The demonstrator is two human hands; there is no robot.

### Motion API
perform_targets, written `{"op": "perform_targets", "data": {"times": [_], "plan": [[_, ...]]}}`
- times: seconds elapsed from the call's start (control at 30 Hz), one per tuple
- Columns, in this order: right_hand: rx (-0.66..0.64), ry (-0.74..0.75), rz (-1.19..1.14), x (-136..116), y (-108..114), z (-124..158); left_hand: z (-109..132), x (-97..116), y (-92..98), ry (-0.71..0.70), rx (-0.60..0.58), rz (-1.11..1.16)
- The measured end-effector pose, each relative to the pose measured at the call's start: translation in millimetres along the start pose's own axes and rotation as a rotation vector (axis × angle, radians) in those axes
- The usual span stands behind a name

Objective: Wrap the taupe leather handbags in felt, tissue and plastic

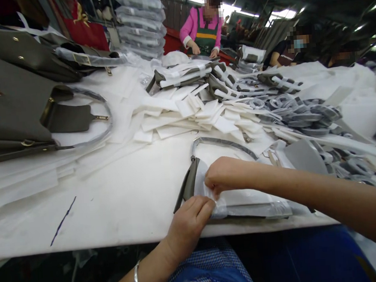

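Note:
A dark olive handbag [187,186] lies on its side at the table's front edge, largely covered by white wrapping [243,197] and clear plastic. Its handle [224,142], sleeved in clear plastic, arches away behind it. My left hand [192,222], with a silver bangle on the wrist, is closed on the bag's near left corner. Just beyond it, my right hand [222,175] is closed with its fingertips down against the wrapping. Whatever is pinched in the right fingers is hidden from view.
Larger olive handbags [7,85] stand at the left. White foam strips [186,115] are heaped behind the work, with wrapped grey handles [305,115] piled at the right. Wrapped bundles [141,24] are stacked at the back. A person in a pink top [195,24] works across the table.

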State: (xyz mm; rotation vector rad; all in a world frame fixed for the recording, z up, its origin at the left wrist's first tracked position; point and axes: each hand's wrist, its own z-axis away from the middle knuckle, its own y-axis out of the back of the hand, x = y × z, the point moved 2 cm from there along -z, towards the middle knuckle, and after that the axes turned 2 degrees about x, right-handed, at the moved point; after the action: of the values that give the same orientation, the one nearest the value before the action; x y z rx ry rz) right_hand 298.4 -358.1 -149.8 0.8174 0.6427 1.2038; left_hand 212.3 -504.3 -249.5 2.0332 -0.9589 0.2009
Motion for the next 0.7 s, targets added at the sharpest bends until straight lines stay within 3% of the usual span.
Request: {"op": "perform_targets", "data": {"times": [0.17,0.4,0.57,0.7], "plan": [[-0.017,0.028,0.030,3,-3,-9,-1,0,-0.5,-0.033,0.033,-0.035],[0.082,0.015,-0.017,24,-7,-12,-1,3,1.8,-0.071,0.067,-0.015],[0.205,-0.045,-0.248,58,-20,-18,1,4,-2.0,-0.059,0.072,-0.015],[0.222,-0.170,-0.538,91,-33,-17,2,2,-3.3,-0.086,0.114,-0.037]]}}
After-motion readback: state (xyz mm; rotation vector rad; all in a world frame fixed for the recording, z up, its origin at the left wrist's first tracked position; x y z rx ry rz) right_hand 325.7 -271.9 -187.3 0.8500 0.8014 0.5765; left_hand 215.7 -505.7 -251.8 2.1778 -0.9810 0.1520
